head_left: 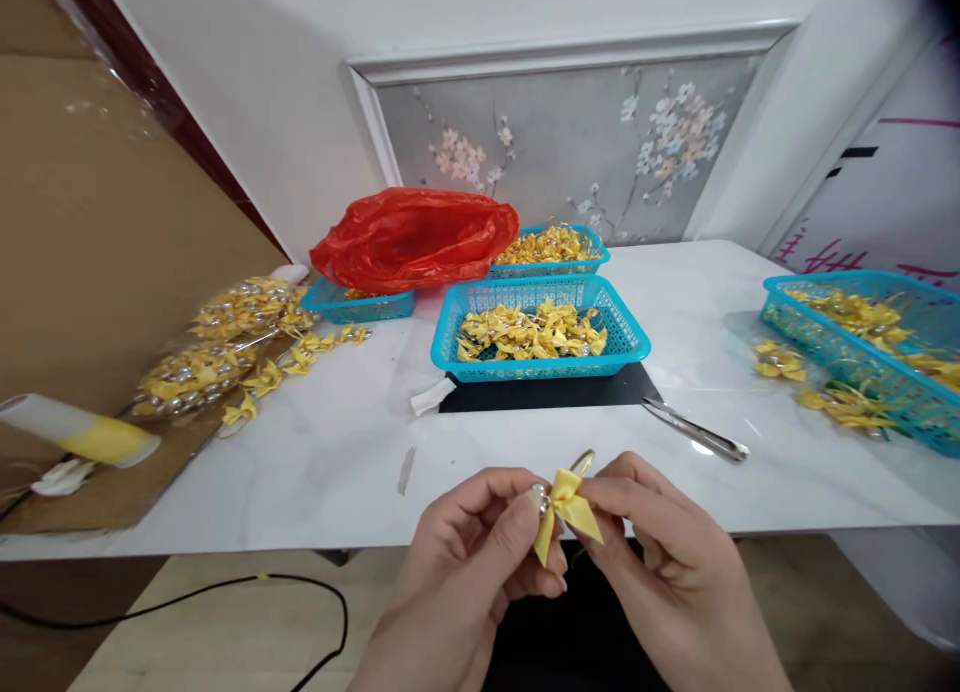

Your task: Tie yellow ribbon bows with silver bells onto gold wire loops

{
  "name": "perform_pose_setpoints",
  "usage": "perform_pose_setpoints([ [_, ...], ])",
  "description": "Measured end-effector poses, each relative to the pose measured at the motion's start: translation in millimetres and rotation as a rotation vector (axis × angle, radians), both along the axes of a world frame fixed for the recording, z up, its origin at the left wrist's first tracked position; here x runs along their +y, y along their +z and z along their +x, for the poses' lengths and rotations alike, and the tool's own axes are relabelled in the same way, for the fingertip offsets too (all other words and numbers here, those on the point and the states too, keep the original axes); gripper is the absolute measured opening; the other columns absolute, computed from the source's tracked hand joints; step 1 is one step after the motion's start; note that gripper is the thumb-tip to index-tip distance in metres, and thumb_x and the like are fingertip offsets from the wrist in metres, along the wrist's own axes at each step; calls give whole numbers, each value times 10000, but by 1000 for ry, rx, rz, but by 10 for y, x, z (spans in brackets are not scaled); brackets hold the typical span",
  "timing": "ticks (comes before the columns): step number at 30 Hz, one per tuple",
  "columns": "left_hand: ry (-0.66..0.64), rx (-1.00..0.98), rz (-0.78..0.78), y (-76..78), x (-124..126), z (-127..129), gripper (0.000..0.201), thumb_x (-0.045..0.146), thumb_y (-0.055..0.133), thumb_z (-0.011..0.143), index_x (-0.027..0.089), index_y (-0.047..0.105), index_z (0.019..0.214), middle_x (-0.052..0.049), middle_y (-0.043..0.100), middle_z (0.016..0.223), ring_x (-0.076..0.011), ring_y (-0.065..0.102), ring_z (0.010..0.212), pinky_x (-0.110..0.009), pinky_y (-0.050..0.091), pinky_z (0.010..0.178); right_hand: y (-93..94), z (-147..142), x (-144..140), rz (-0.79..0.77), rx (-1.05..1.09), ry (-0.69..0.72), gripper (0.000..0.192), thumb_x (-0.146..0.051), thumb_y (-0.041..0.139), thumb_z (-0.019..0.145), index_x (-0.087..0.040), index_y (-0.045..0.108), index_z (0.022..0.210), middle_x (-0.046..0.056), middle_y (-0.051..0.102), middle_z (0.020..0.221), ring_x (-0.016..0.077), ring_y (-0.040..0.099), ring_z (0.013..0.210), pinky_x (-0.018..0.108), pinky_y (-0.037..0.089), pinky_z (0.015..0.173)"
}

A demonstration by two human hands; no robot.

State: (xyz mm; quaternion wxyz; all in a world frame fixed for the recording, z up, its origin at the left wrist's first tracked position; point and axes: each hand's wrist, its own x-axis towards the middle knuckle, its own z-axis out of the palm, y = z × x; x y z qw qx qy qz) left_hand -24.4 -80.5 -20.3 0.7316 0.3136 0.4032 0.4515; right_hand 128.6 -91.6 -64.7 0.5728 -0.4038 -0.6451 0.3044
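Between my hands, over the near edge of the table, is a yellow ribbon bow [565, 504] with silvery beads and a thin gold loop. My left hand [480, 552] is closed, its thumb and fingers pinching the beads at the bow's left side. Closed too, my right hand [664, 557] pinches the bow's right side near the loop; its fingertips are partly hidden. Straight ahead stands a blue basket [540, 373] with a pile of similar yellow bows [532, 330]. Metal tweezers [696, 430] lie beyond my right hand.
A red plastic bag [412, 237] rests on a blue basket [360, 307] at the back, beside another blue basket [551, 269]. At right is a blue basket [862, 372] with loose bows [847, 404] beside it. Bagged beaded bows [199, 372] and a yellow-white roll [79, 430] are left.
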Motion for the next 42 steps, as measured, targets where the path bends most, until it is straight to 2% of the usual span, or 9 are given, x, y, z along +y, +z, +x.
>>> perform_pose_setpoints([
  [6, -106, -95, -121, -15, 24, -70, 171, 262, 759, 842, 112, 733, 764, -10, 634, 630, -48, 526, 535, -105, 483, 529, -7, 9, 7, -3, 2, 28, 278, -78, 522, 940, -281, 684, 1040, -1, 517, 772, 135, 542, 671, 238, 470, 548],
  [17, -109, 2, -64, -17, 48, -86, 186, 294, 776, 823, 114, 737, 795, -9, 649, 628, -57, 548, 538, -106, 485, 523, 6, 80, 29, 72, -77, 44, 351, -29, 510, 920, -281, 670, 1104, 7, 526, 795, 132, 560, 685, 221, 482, 544],
  [24, -126, 19, -84, -22, 37, -100, 186, 287, 771, 827, 106, 736, 804, -23, 658, 646, -59, 559, 541, -109, 488, 523, 22, 123, 38, 90, -132, 32, 372, -28, 495, 925, -308, 672, 1095, -1, 515, 787, 123, 550, 674, 214, 473, 541],
  [42, -137, -23, -84, -63, 27, -82, 172, 279, 779, 821, 113, 739, 839, -15, 661, 637, -57, 563, 537, -115, 500, 541, -53, 73, 14, 14, -72, 52, 268, -85, 507, 949, -281, 670, 1032, -9, 479, 760, 132, 516, 658, 230, 440, 528],
])
